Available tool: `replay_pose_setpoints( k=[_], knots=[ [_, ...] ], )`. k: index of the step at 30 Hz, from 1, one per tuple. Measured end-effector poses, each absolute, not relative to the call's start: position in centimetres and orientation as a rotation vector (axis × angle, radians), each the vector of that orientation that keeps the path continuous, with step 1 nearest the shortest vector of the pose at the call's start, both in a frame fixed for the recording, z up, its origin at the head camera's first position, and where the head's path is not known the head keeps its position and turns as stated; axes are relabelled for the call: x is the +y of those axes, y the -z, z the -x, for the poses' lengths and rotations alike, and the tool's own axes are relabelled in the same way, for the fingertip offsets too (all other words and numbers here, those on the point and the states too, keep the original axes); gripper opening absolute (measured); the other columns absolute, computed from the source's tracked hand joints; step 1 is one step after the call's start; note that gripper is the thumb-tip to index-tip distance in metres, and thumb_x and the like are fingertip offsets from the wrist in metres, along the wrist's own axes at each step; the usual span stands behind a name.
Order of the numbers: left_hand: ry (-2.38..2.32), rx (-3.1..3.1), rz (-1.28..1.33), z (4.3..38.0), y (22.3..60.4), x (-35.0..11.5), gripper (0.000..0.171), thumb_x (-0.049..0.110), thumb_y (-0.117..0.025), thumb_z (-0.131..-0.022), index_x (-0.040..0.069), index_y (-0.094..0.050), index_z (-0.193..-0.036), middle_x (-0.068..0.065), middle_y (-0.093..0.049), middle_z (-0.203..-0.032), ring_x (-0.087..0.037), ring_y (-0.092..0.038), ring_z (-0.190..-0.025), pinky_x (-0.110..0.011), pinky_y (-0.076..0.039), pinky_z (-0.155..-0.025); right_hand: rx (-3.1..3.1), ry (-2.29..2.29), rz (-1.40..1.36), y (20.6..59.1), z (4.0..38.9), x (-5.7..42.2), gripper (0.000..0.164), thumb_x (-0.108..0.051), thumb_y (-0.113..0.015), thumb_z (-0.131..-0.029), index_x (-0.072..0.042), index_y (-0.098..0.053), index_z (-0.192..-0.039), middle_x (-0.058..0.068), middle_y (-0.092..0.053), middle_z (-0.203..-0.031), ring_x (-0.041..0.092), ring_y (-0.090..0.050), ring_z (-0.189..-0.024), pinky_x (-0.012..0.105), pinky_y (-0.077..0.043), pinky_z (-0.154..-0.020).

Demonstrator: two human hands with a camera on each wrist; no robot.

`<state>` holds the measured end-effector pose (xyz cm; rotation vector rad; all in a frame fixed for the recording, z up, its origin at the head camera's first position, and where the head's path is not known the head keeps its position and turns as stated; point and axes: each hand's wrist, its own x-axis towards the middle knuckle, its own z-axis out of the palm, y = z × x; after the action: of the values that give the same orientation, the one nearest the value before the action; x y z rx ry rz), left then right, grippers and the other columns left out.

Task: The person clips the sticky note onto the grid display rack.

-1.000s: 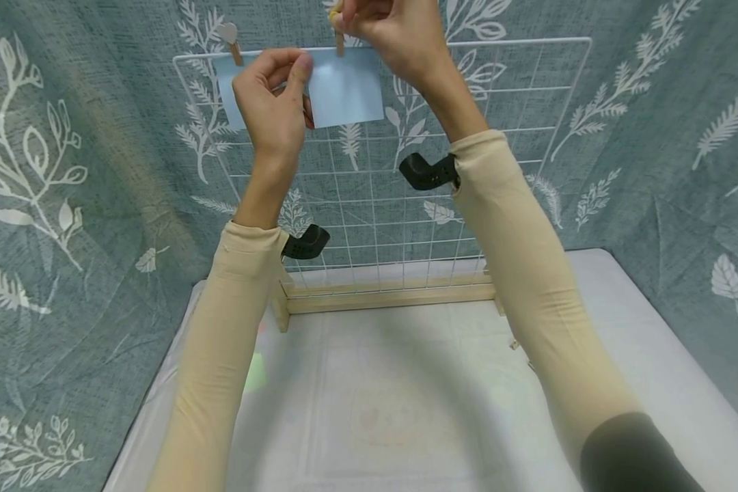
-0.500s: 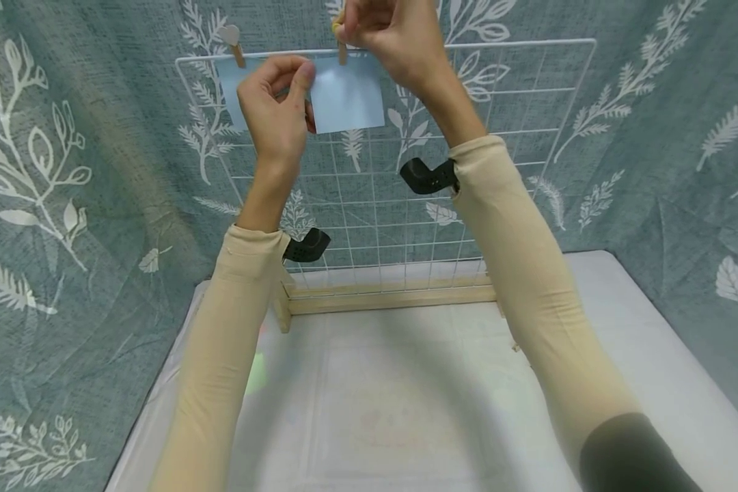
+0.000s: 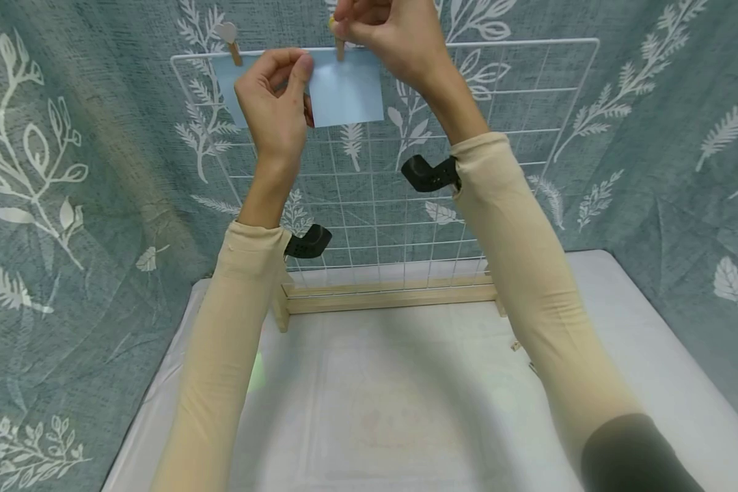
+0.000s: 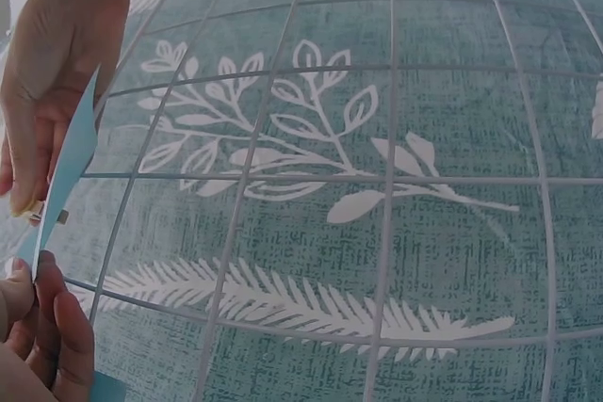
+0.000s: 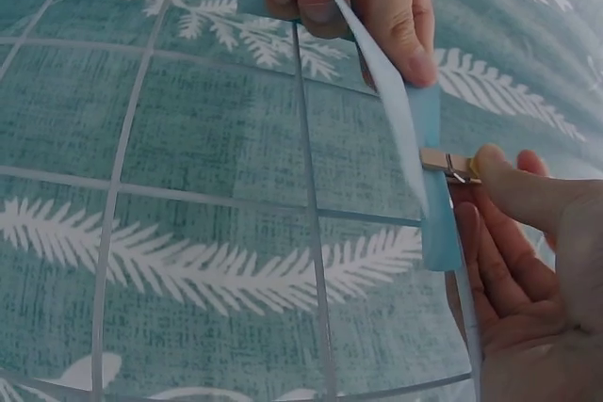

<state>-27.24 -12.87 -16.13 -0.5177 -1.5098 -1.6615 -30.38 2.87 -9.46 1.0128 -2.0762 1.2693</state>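
A light blue paper (image 3: 347, 89) hangs at the top bar of a white wire grid (image 3: 406, 174). My left hand (image 3: 273, 109) pinches its left edge between thumb and fingers. My right hand (image 3: 400, 37) pinches a small wooden clothespin (image 5: 450, 165) with a yellow decoration, whose tip sits over the paper's top edge. Seen from the right wrist, the paper folds over near the bar, with the clothespin across the fold. Partly behind my left hand, a second blue paper (image 3: 224, 85) hangs under a clothespin with a pale heart (image 3: 227, 34).
The grid stands in a wooden base (image 3: 393, 298) on a white-covered table (image 3: 393, 410). A pale green paper (image 3: 256, 374) lies beside my left sleeve. Small wooden clothespins (image 3: 516, 346) lie by my right forearm. A patterned teal curtain (image 3: 55, 205) surrounds the table.
Both hands keep their holds on the paper and the clothespin. The view shifts slightly up and down; otherwise little differs.
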Motion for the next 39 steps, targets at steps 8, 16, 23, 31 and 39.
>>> replay_pose_setpoints(
  k=[8,16,23,31,39],
  knots=[
    [1.627,-1.574,0.406,27.1,16.1,-12.9,0.014,0.010,-0.069,-0.092,-0.002,-0.073,-0.097,-0.014,-0.074,-0.088,-0.012,-0.043,-0.039,-0.022,-0.037,-0.041,-2.171,-1.327,-0.960,9.3,30.2,2.8,0.033,-0.009,-0.068,-0.093,0.003,-0.063,-0.123,0.014,-0.066,-0.122,0.016,-0.063,-0.111,0.017,-0.048,-0.098],
    [1.585,-1.538,0.402,26.6,16.8,-12.7,0.022,0.010,-0.072,-0.090,0.001,-0.066,-0.109,-0.009,-0.069,-0.069,-0.013,-0.049,-0.042,-0.019,-0.049,-0.043,-2.091,-1.363,-0.972,9.7,30.0,3.4,0.039,-0.009,-0.070,-0.091,0.005,-0.060,-0.126,0.015,-0.064,-0.124,0.016,-0.063,-0.114,0.017,-0.048,-0.100],
    [1.659,-1.506,0.437,26.0,17.2,-13.1,0.020,0.007,-0.072,-0.089,0.001,-0.065,-0.107,-0.007,-0.067,-0.066,-0.016,-0.052,-0.039,-0.022,-0.053,-0.044,-1.842,-1.486,-0.966,10.4,30.0,5.3,0.032,0.000,-0.071,-0.088,0.008,-0.062,-0.118,0.019,-0.067,-0.115,0.019,-0.067,-0.104,0.023,-0.053,-0.097],
    [1.519,-1.526,0.588,25.5,18.4,-13.5,0.013,0.008,-0.071,-0.091,-0.002,-0.069,-0.099,-0.004,-0.067,-0.064,-0.013,-0.057,-0.042,-0.023,-0.055,-0.046,-1.974,-1.331,-0.975,11.9,28.7,6.6,0.015,-0.005,-0.069,-0.091,0.004,-0.073,-0.103,0.011,-0.073,-0.100,0.013,-0.070,-0.087,0.022,-0.057,-0.085],
    [1.538,-1.547,0.603,25.1,19.8,-13.8,0.010,0.007,-0.071,-0.090,-0.002,-0.069,-0.094,-0.006,-0.070,-0.069,-0.014,-0.060,-0.046,-0.025,-0.057,-0.049,-2.097,-1.335,-1.016,14.1,27.9,7.2,0.018,-0.010,-0.070,-0.092,0.003,-0.073,-0.104,0.012,-0.073,-0.097,0.008,-0.069,-0.082,0.023,-0.058,-0.082]
  ],
)
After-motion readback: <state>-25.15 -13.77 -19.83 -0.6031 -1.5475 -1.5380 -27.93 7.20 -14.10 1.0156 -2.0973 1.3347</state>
